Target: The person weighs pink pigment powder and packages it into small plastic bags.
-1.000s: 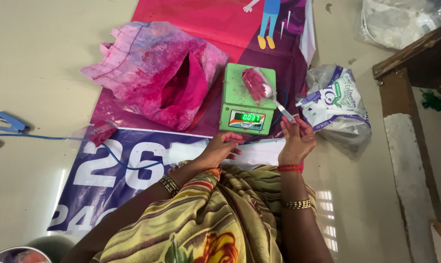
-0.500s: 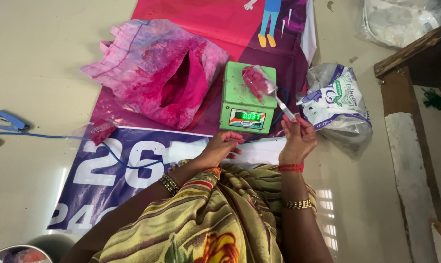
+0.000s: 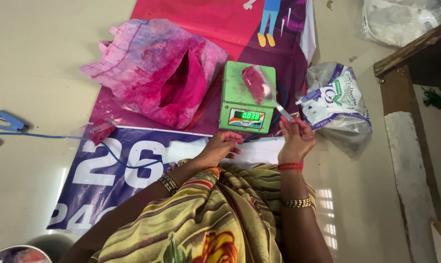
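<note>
Weighing pink powder on the small green digital scale [image 3: 247,97].

My right hand [image 3: 296,140] pinches a metal spoon [image 3: 275,100] over the clear packet of pink powder [image 3: 255,84] on the scale's platform; my left hand [image 3: 221,146] rests loosely curled, holding nothing, just below the display.

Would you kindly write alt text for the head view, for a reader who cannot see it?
Seen from above, a seated person's right hand holds a spoon over a small packet of pink powder on a green scale, while the left hand rests just in front of the scale. A stained pink sack lies open to its left on a printed banner.
</note>
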